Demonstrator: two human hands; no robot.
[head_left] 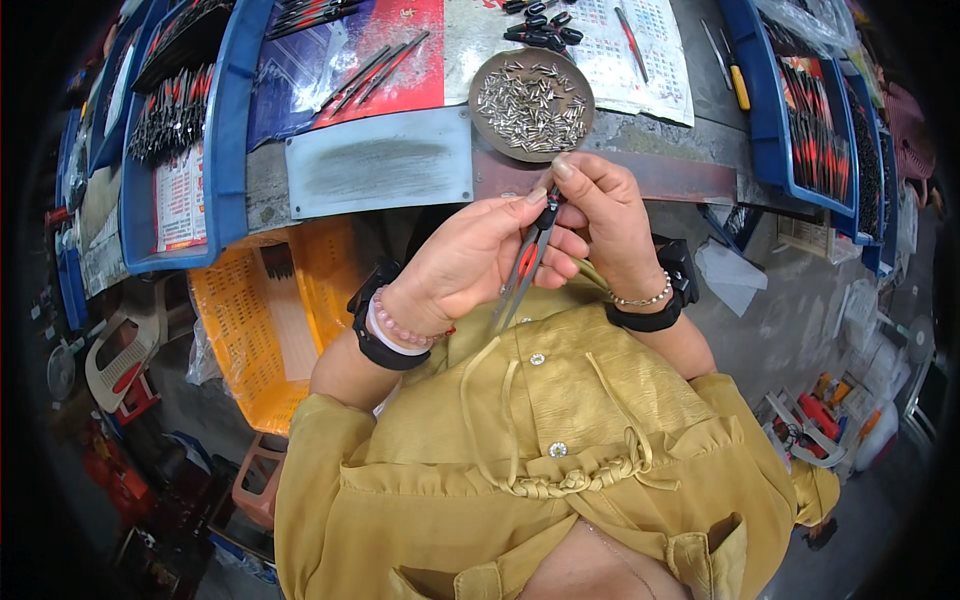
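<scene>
Between my two hands is a black-and-red two-legged tool [527,262], shaped like a drawing compass, with its joined end away from me. Its slightly parted legs point back toward my body. My left hand [480,250] grips it from the side, thumb near the joined end. With thumb and fingers my right hand [607,205] pinches at that same end; whether a small part sits between the fingertips is hidden. Just beyond my fingertips stands a round bowl [482,128] full of small silver metal pieces [530,105].
Blue bins [228,130] with many black-and-red tools stand left and right. Several loose tools [375,75] lie on printed sheets, near black-handled items [545,32]. A yellow-handled tool [738,85] lies by the right bin. A pale plate [380,165] lines the bench edge; below is an orange basket [240,360].
</scene>
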